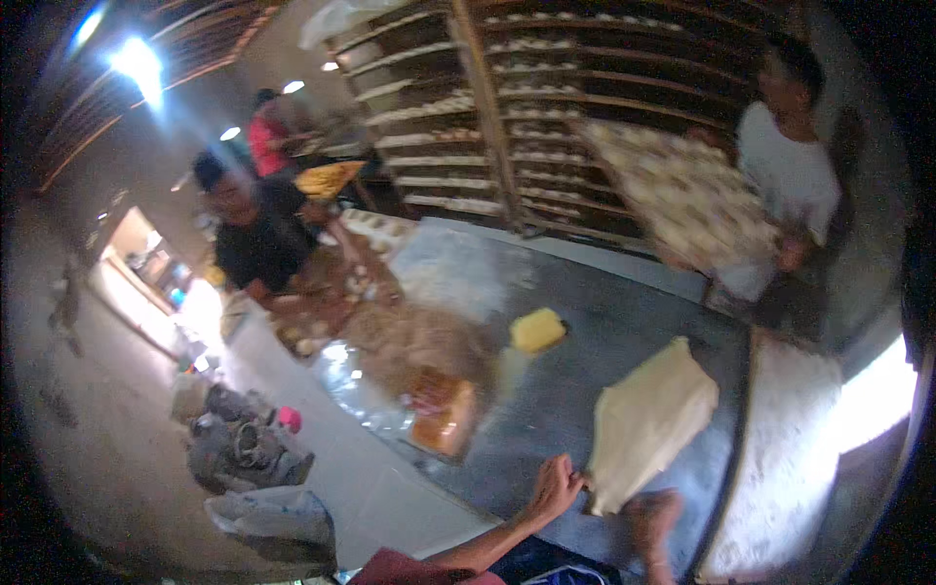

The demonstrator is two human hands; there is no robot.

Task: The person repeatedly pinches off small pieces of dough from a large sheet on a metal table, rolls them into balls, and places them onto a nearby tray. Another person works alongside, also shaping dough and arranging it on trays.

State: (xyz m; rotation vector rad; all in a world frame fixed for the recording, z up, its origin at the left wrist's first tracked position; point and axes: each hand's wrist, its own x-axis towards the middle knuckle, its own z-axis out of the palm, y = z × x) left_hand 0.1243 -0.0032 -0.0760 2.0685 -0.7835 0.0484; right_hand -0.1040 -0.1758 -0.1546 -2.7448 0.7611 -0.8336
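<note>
A flat sheet of pale dough (pixel 651 419) lies stretched out on the grey worktable in front of me, its narrow near end towards my body. My left hand (pixel 558 487) is closed, its fingertips pinching the dough's near left edge. Against the near right edge rests my right hand (pixel 653 517), smeared by motion, so its fingers do not show clearly. Farther up the table, left of the dough, sits a yellow block (pixel 538 331) with a dark end.
An orange-brown slab (pixel 444 414) and clear plastic (pixel 356 390) lie at left. Beyond, a person in black (pixel 258 234) works over a brown crumbly heap (pixel 414 336). At right, another person (pixel 790 166) holds a tilted tray of dough pieces (pixel 682 190) before loaded racks (pixel 546 97).
</note>
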